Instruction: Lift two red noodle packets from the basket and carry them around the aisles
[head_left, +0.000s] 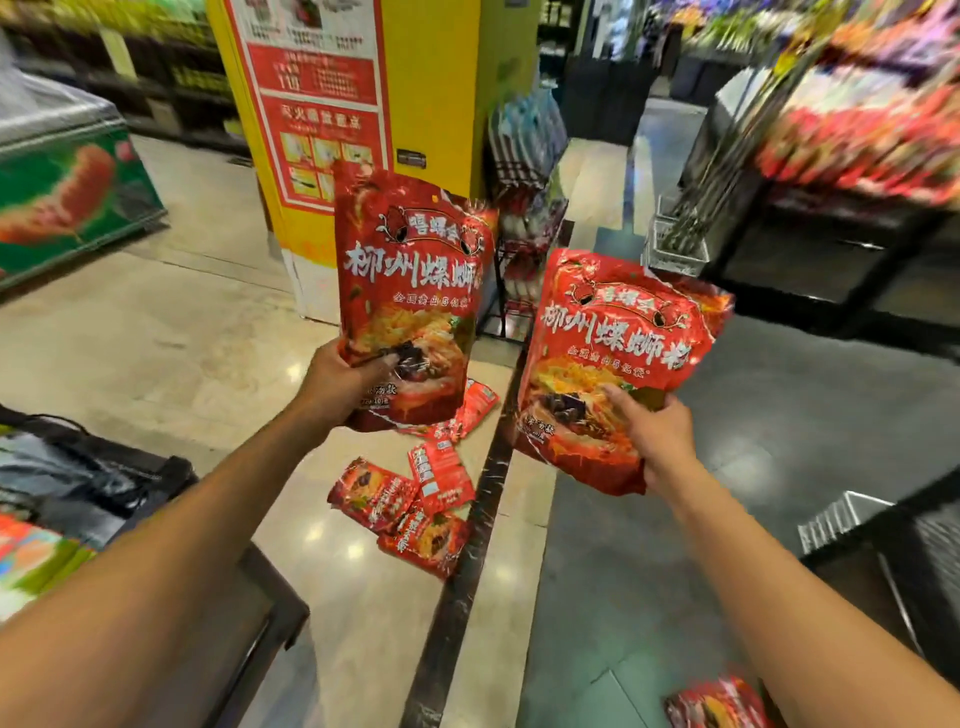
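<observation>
Your left hand (345, 382) grips one red noodle bag (410, 291), your right hand (652, 434) another (613, 364); smaller red packets (410, 509) lie on the floor (182, 338) beneath, yellow pillar (431, 78) behind

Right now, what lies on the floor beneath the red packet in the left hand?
Below the left hand's packet, several smaller red packets lie scattered on the pale floor tiles beside a dark strip. The held packet covers part of the topmost one.
</observation>
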